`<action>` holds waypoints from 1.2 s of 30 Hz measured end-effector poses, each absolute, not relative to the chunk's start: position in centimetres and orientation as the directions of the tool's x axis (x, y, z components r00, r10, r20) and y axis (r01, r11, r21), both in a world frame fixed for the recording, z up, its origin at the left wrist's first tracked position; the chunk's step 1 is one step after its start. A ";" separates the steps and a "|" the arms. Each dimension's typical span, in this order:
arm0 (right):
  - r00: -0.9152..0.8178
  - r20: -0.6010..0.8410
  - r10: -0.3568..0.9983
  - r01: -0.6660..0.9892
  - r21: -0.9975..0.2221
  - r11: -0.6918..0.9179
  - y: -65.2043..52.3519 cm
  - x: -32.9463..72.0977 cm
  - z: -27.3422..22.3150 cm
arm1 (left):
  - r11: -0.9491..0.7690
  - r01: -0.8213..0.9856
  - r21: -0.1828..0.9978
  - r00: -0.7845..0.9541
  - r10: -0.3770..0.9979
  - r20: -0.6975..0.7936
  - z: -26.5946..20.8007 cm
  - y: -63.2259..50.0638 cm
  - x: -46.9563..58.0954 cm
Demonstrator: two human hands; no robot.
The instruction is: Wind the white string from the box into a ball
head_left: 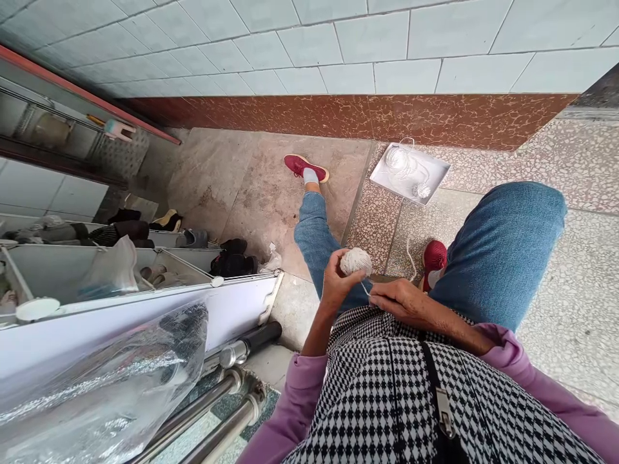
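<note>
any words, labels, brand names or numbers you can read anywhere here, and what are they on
None can be read.
The ball of yarn in the left hand is plain, with no label.
The white tray on the floor bears no print.
The red shoes show no readable brand.
The items on the shoe rack are too small and blurred to show any text.

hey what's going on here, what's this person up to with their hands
A seated person in jeans and red shoes holds a ball of white yarn in the left hand, raised over the lap. The right hand rests just beside it, pinching the strand that runs off the ball. More yarn trails along the floor toward a white tray by the wall, where loose yarn lies. A shoe rack stands to the left.
</note>
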State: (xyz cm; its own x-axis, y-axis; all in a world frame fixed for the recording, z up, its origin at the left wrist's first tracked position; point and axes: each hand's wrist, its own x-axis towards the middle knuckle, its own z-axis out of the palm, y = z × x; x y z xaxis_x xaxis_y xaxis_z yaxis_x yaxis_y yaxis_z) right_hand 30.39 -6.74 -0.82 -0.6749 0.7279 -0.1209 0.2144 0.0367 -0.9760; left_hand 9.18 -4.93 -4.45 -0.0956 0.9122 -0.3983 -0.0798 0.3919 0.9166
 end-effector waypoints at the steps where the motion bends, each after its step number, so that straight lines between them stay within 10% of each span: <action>1: -0.647 -0.102 0.756 0.181 -0.983 0.022 -6.5 30.8 -0.5 | 0.423 -0.061 0.904 -0.026 0.905 -0.425 -4.5 -5.3 9.2; 7: -0.415 -0.108 0.904 0.117 -0.991 -0.064 -5.0 33.0 -1.6 | 0.674 -0.169 0.719 0.511 0.684 -0.521 -3.1 -7.2 8.9; 18: -0.548 -0.157 0.822 0.293 -0.956 0.013 -5.8 31.1 -4.2 | 0.539 -0.424 0.728 0.199 0.839 -0.506 -2.6 -6.4 9.4; 22: -0.644 -0.191 0.740 0.347 -0.936 0.060 -6.5 30.5 -2.4 | 0.410 -0.262 0.874 -0.031 0.901 -0.433 -4.6 -5.2 9.4; 31: -0.451 -0.131 0.883 0.192 -0.980 -0.048 -4.9 33.0 -1.9 | 0.638 -0.098 0.764 0.535 0.681 -0.500 -4.7 -7.4 8.2; 36: -0.462 -0.139 0.876 0.212 -0.976 -0.044 -5.4 32.4 -3.5 | 0.640 -0.301 0.708 0.412 0.756 -0.508 -2.8 -7.2 8.2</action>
State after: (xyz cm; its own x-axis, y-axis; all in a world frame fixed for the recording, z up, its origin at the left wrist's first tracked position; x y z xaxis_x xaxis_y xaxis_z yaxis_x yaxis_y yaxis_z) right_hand 32.38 -5.37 -3.52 -0.4623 0.8757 -0.1392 0.2116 -0.0436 -0.9764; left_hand 8.17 -7.18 -2.79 0.4123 0.7561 -0.5083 -0.3006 0.6396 0.7075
